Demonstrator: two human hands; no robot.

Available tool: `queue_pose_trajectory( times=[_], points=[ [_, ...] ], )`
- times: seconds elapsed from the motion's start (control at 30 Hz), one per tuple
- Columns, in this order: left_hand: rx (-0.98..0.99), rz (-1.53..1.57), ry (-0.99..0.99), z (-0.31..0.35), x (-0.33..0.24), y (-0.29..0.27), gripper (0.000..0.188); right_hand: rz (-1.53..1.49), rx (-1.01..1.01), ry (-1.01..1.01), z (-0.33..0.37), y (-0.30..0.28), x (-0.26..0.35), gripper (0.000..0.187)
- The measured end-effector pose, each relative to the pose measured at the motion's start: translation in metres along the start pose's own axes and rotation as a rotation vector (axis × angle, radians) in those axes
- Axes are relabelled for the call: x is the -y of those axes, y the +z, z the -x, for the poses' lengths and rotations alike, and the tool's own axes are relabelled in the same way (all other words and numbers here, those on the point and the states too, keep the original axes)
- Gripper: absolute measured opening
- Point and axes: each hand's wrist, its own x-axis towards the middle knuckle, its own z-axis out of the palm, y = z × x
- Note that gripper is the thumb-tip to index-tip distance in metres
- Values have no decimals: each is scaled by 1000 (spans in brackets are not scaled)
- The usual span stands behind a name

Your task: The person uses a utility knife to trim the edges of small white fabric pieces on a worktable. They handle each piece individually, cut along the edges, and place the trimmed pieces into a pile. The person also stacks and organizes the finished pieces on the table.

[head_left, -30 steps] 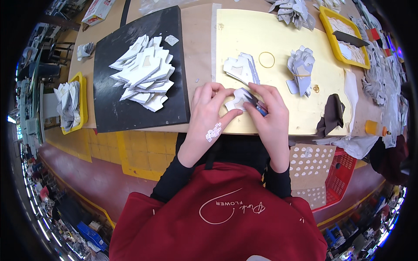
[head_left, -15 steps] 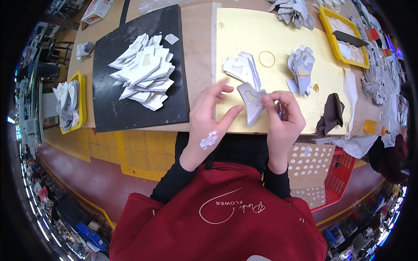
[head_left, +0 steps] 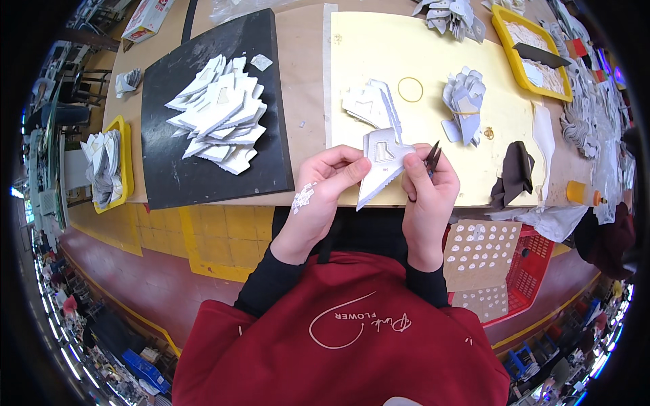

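Between my hands, above the front of the yellow board (head_left: 433, 54), is a whitish-grey cut piece (head_left: 376, 169) with a toothed edge and an outlined patch. My left hand (head_left: 321, 193) pinches its left side between thumb and fingers; small white stickers (head_left: 303, 197) cling to the back of that hand. My right hand (head_left: 430, 196) grips the piece's right side with the thumb. Dark-bladed snips (head_left: 433, 157) are tucked in the same hand, points up, their handles mostly hidden. Just beyond lie similar pieces (head_left: 364, 103). A yellow rubber band (head_left: 399, 90) rests beside them.
A heap of white pieces (head_left: 220, 108) lies on the black board (head_left: 162, 155) at left. To the right are a banded bundle (head_left: 464, 101), dark fabric (head_left: 516, 172) and a yellow tray (head_left: 508, 54). Another yellow tray (head_left: 128, 162) stands far left; a red crate (head_left: 535, 264) sits below.
My left hand, open beside the piece before, has closed on its left side. The piece has turned and now spreads between both hands. The snips' blades show more clearly.
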Motion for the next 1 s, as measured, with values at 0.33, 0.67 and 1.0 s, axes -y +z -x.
queue_pose_trajectory(
  times=[0.33,0.67,1.0],
  points=[
    [22,120,-56,-6,-1,17,17,-123,-91,-122,11,3,-1,10],
    [-311,-945,568,-31,-3,0,28,-181,-285,-179,-4,-27,10,9],
    [99,-733,383,0,-10,15,15,-151,-187,-75,5,5,4,12]
  ],
)
